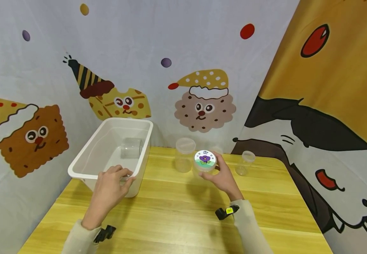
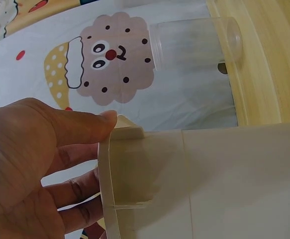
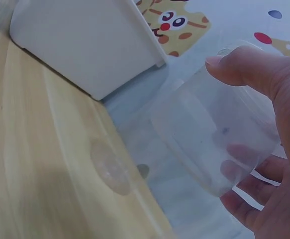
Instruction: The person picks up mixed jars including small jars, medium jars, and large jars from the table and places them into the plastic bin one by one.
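Note:
My right hand [image 1: 222, 178] holds a clear plastic jar [image 3: 194, 132] by its sides, thumb on one side and fingers on the other. Its round lid [image 1: 205, 159] carries a purple flower picture. In the right wrist view the jar seems raised off the table. At the near right corner of a white plastic tub [image 1: 81, 176], my left hand [image 1: 110, 185] grips the rim, thumb outside and fingers inside. Another clear jar [image 1: 130, 148] lies on its side within the tub.
A taller clear jar [image 1: 184, 158] stands on the wooden table [image 1: 167, 215], just left of the held one. Further right is a small, narrow clear jar [image 1: 245, 163]. Behind the table hangs a cartoon-printed cloth [image 1: 123, 42].

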`<control>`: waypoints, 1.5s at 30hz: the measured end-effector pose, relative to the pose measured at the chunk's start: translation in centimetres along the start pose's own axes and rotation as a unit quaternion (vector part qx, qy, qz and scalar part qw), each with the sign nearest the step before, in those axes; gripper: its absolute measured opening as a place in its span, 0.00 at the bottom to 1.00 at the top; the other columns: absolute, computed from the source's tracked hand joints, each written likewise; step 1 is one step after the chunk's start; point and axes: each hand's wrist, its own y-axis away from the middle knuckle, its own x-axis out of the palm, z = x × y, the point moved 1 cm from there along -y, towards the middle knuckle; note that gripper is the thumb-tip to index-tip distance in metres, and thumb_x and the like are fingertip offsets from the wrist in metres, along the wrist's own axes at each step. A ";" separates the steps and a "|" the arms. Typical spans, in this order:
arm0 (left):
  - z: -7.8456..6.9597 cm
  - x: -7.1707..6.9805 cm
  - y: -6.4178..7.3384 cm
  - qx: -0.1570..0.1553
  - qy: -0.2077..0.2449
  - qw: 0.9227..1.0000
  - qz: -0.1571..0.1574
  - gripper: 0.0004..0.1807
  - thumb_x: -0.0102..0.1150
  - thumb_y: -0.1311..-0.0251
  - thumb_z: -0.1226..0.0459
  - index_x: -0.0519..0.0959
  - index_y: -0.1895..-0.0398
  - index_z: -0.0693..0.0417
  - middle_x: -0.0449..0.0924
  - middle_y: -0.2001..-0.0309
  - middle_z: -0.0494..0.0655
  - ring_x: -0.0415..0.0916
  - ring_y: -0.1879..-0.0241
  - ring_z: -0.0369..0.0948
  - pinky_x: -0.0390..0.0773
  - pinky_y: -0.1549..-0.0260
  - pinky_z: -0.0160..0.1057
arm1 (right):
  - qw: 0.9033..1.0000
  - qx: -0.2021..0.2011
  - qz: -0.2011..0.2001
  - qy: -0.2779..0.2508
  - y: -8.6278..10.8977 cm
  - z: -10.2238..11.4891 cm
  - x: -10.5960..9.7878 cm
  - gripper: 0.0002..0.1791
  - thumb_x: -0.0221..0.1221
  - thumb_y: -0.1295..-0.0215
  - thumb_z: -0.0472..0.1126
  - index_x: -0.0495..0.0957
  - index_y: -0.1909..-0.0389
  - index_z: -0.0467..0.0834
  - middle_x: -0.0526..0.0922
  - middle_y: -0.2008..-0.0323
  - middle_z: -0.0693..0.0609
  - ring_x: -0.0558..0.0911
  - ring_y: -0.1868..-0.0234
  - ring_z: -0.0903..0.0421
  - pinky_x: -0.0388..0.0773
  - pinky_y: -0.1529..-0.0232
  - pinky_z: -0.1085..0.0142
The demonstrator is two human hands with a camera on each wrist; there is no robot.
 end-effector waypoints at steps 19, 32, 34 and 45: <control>-0.1 0.0 0.1 -0.006 0.001 1.000 0.001 0.09 0.72 0.55 0.58 0.84 0.71 0.50 0.79 0.74 0.42 0.73 0.73 0.42 0.67 0.74 0.46 | 0.999 -0.045 0.011 0.016 -1.9 3.5 0.3 0.48 0.73 0.55 0.43 0.60 0.33 0.48 0.71 0.41 0.54 0.71 0.42 0.52 0.66 0.42 0.50; 0.0 0.1 0.1 -0.003 0.005 1.000 -0.002 0.09 0.72 0.55 0.58 0.84 0.71 0.50 0.78 0.75 0.41 0.72 0.74 0.41 0.66 0.75 0.45 | 0.997 -0.068 0.021 0.036 -3.5 5.0 0.9 0.48 0.73 0.55 0.48 0.58 0.32 0.53 0.73 0.44 0.58 0.71 0.43 0.55 0.67 0.43 0.50; 0.0 0.1 0.1 -0.001 0.005 1.000 -0.004 0.09 0.72 0.55 0.58 0.84 0.71 0.50 0.78 0.75 0.41 0.72 0.75 0.41 0.66 0.75 0.45 | 0.996 -0.071 0.019 0.042 -4.1 4.3 1.1 0.49 0.73 0.57 0.53 0.58 0.33 0.59 0.73 0.44 0.62 0.71 0.43 0.59 0.67 0.43 0.52; -0.1 0.1 0.1 -0.004 0.004 1.000 0.003 0.08 0.71 0.54 0.58 0.84 0.71 0.50 0.78 0.74 0.41 0.72 0.74 0.41 0.66 0.75 0.45 | 0.993 -0.094 0.029 0.064 -6.4 4.5 1.5 0.50 0.72 0.60 0.61 0.56 0.34 0.67 0.73 0.46 0.68 0.72 0.46 0.64 0.68 0.45 0.53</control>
